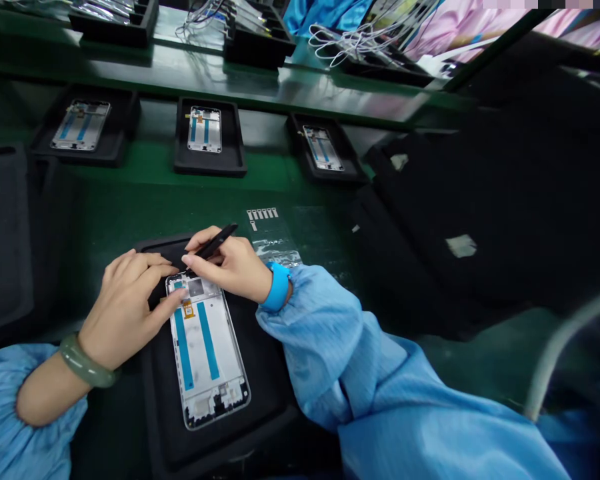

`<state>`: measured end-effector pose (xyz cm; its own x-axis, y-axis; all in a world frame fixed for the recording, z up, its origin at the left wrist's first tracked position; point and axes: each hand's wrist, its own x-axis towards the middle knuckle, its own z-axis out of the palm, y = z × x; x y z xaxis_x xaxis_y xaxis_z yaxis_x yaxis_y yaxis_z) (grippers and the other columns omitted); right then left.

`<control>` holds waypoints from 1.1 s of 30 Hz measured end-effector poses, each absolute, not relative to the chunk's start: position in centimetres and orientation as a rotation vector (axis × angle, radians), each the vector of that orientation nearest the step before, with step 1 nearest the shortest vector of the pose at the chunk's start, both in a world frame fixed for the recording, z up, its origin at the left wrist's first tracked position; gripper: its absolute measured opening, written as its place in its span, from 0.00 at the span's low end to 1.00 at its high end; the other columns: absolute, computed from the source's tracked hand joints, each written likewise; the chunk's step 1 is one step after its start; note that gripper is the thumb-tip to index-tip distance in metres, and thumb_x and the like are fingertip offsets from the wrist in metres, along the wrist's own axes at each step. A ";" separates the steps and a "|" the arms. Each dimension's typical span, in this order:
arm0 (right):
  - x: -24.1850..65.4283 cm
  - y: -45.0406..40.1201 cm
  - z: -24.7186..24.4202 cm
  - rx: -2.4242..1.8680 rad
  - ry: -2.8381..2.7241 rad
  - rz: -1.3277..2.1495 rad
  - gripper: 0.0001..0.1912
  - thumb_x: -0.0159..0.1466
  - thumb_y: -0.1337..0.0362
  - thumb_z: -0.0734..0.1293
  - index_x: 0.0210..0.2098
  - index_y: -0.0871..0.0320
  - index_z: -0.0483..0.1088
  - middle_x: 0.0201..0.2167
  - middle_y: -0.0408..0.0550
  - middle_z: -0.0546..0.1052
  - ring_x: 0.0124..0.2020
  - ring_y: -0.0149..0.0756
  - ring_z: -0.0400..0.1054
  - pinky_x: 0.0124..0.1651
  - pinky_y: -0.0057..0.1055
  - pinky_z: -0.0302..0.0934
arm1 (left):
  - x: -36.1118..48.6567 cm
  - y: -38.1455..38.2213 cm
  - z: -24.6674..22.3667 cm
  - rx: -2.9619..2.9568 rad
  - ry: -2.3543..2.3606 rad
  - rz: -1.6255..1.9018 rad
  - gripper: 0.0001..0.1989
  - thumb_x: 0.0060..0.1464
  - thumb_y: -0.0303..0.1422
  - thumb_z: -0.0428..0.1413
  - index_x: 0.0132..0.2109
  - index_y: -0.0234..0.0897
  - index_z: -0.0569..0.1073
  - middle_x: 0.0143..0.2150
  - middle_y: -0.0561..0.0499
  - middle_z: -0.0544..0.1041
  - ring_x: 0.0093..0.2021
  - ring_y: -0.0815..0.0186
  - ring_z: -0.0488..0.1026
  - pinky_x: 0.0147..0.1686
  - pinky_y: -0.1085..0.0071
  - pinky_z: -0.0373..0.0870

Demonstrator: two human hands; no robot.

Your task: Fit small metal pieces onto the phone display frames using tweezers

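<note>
A silver phone frame point(199, 353) with two blue strips and a small orange flex cable point(189, 310) lies face up in a black foam tray point(265, 380). Around its upper left corner, my left hand point(130, 300) grips it, the thumb pressed on the upper part and the fingers at the top edge. My right hand point(235, 267) pinches a slim black pen-like tool point(220, 241) over the frame's top edge. The tool's working tip is hidden behind the fingers. Beyond the right hand, several small pale tabs point(263, 214) sit in rows on a clear film point(275, 250).
Three black trays with phone frames point(83, 125) point(205, 130) point(323, 148) stand along the back. Behind them a green shelf carries black bins point(255, 40) and white cables point(340, 43). Dark stacked trays point(430, 200) fill the right; another tray point(5, 247) is left.
</note>
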<state>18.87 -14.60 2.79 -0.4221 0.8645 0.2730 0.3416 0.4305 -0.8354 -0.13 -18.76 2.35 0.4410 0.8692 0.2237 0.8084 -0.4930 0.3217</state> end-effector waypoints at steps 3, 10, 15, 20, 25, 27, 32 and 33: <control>18.7 -14.6 2.7 -1.036 -2.000 0.915 0.09 0.60 0.61 0.63 0.37 0.60 0.65 0.32 0.43 0.73 0.28 0.26 0.69 0.34 0.25 0.65 | -0.4 -19.1 2.1 2.525 1.473 0.532 0.15 0.53 0.42 0.52 0.46 0.40 0.68 0.46 0.47 0.71 0.51 0.58 0.65 0.57 0.51 0.51; 18.9 -14.4 2.7 -1.079 -1.961 0.922 0.09 0.60 0.61 0.62 0.37 0.60 0.64 0.29 0.42 0.73 0.29 0.27 0.70 0.35 0.25 0.65 | -0.1 -19.3 2.0 2.445 1.496 0.534 0.16 0.53 0.41 0.52 0.45 0.37 0.68 0.46 0.44 0.70 0.51 0.55 0.64 0.49 0.55 0.62; 18.7 -14.5 2.8 -1.045 -2.046 0.850 0.08 0.60 0.63 0.62 0.38 0.60 0.64 0.32 0.44 0.73 0.29 0.26 0.69 0.34 0.24 0.65 | -0.2 -19.2 1.7 2.456 1.485 0.551 0.15 0.52 0.41 0.52 0.45 0.38 0.68 0.45 0.44 0.70 0.50 0.55 0.65 0.49 0.54 0.63; 18.0 -14.9 3.2 -0.915 -2.282 0.636 0.07 0.60 0.67 0.60 0.38 0.59 0.65 0.35 0.45 0.75 0.34 0.29 0.70 0.38 0.25 0.64 | -0.2 -19.2 1.7 2.462 1.494 0.531 0.14 0.53 0.40 0.51 0.45 0.38 0.67 0.45 0.44 0.69 0.49 0.55 0.65 0.48 0.54 0.62; 18.3 -14.5 3.3 -0.936 -2.225 0.716 0.06 0.60 0.66 0.61 0.37 0.60 0.65 0.33 0.45 0.74 0.33 0.28 0.70 0.37 0.25 0.64 | -0.2 -19.3 1.8 2.455 1.494 0.533 0.14 0.53 0.40 0.51 0.45 0.37 0.67 0.45 0.44 0.69 0.50 0.55 0.65 0.51 0.54 0.60; 18.6 -14.2 3.2 -0.991 -2.105 0.841 0.08 0.61 0.63 0.62 0.38 0.61 0.65 0.31 0.44 0.73 0.30 0.26 0.69 0.34 0.24 0.64 | -0.2 -19.3 1.7 2.453 1.489 0.545 0.15 0.53 0.40 0.52 0.45 0.38 0.67 0.45 0.45 0.69 0.51 0.56 0.65 0.52 0.54 0.60; 18.8 -14.2 3.0 -0.965 -2.077 0.855 0.10 0.60 0.61 0.64 0.37 0.61 0.67 0.32 0.44 0.74 0.29 0.26 0.69 0.34 0.23 0.64 | -0.1 -19.3 1.6 2.459 1.486 0.554 0.15 0.54 0.41 0.51 0.46 0.37 0.67 0.45 0.44 0.69 0.50 0.56 0.64 0.50 0.55 0.61; 18.8 -14.3 2.9 -0.964 -2.072 0.822 0.09 0.60 0.61 0.64 0.37 0.61 0.67 0.32 0.44 0.74 0.29 0.26 0.69 0.34 0.23 0.64 | -0.1 -19.3 1.5 2.458 1.487 0.556 0.15 0.54 0.41 0.51 0.46 0.37 0.67 0.45 0.44 0.69 0.51 0.56 0.64 0.50 0.55 0.61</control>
